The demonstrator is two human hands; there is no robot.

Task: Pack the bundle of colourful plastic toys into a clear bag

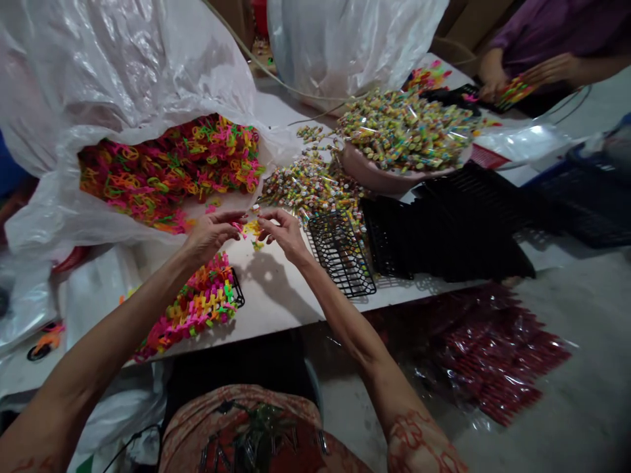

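Observation:
My left hand point(211, 231) is closed in a pinch on a small pink plastic piece point(240, 229) above the white table. Facing it a short way off, my right hand point(286, 233) has its thumb and fingertips together; whatever is in them is too small to make out. Yellow plastic pieces point(252, 228) lie just behind and below the fingertips. Under my left forearm is a black rack point(238, 287) covered with rows of pink, yellow and green plastic pieces point(207, 299). An unfilled black grid rack point(340, 256) lies beside my right wrist.
A plastic bag point(128, 72) gapes at the left, full of bright plastic pieces point(172, 171). Small wrapped tubes point(315, 187) are heaped behind my right hand and fill a bowl point(367, 172). Black racks point(444, 230) are stacked rightward. Another person's hands point(552, 69) work at the far right.

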